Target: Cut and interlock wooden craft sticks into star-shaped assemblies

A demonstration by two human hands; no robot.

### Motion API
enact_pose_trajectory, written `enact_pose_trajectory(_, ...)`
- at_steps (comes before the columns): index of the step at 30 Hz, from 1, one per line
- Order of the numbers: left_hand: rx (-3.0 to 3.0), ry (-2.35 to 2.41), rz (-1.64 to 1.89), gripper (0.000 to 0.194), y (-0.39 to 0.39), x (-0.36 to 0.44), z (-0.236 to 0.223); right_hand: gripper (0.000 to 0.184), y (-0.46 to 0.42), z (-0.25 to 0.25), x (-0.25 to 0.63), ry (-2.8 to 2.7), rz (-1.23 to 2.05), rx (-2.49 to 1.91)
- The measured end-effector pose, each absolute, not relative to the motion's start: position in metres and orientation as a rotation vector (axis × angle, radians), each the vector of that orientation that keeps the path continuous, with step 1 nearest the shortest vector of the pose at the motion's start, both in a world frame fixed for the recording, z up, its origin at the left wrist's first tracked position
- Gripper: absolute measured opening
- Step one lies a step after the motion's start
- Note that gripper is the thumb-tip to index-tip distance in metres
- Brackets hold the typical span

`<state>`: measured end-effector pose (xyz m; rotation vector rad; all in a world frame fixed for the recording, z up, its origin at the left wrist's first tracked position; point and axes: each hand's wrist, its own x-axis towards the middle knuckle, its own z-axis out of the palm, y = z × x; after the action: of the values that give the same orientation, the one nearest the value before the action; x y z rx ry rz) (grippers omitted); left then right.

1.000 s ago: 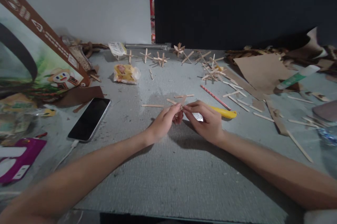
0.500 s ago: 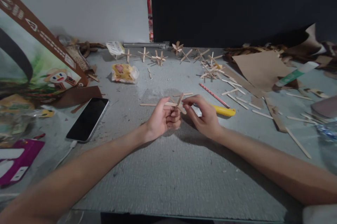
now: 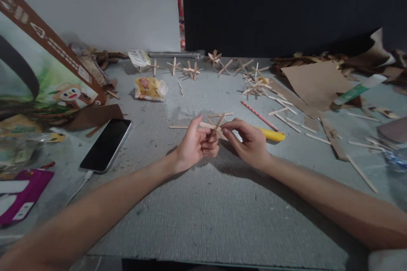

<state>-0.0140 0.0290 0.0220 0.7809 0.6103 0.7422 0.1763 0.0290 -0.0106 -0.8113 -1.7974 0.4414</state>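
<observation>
Crossed wooden craft sticks (image 3: 219, 121) stand out between my two hands, over the middle of the table. My left hand (image 3: 197, 141) is closed on them, thumb raised and fingers curled underneath. On the other side my right hand (image 3: 247, 139) pinches one end of the crossed sticks between thumb and fingertips. Just behind lies a loose craft stick (image 3: 221, 114), and another stick (image 3: 178, 127) lies left of my left hand. A yellow utility knife (image 3: 272, 135) sits partly hidden behind my right hand. Beyond it is a red-and-white striped stick (image 3: 259, 116).
Several crossed-stick pieces (image 3: 192, 70) stand along the back. Loose sticks (image 3: 288, 122) and cardboard (image 3: 313, 82) spread at the right, with a glue tube (image 3: 361, 89). At left are a phone (image 3: 106, 144) on a cable, a snack packet (image 3: 150, 89) and a printed bag (image 3: 47, 57).
The crossed sticks have turned slightly in my hands, the upright one now leaning more to the right. My left thumb has lifted a little. Both hands keep their hold.
</observation>
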Motion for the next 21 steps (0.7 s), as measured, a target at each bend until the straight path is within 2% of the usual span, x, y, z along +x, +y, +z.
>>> enact_pose_trajectory(3, 0.879, 0.611, 0.876, 0.066, 0.03, -0.012, 0.018, 0.011, 0.028, -0.011, 0.177, -1.73, 0.479, -0.848)
enact_pose_trajectory(10, 1.104, 0.557, 0.98, 0.032, 0.023, -0.009, 0.013, 0.015, 0.033, -0.009, 0.176, -1.623, 0.707, -0.857)
enact_pose_trajectory(13, 1.115, 0.565, 0.972, 0.029, 0.02, -0.009, 0.015, 0.012, 0.034, -0.008, 0.177, -1.678, 0.556, -0.825)
enact_pose_trajectory(16, 1.082, 0.548, 0.977, 0.027, 0.02, -0.008, 0.014, 0.016, 0.033, -0.008, 0.178, -1.673, 0.392, -0.82)
enact_pose_trajectory(21, 1.059, 0.559, 0.96, 0.027, 0.021, -0.009, 0.013, 0.015, 0.028, -0.011, 0.18, -1.73, 0.405, -0.755)
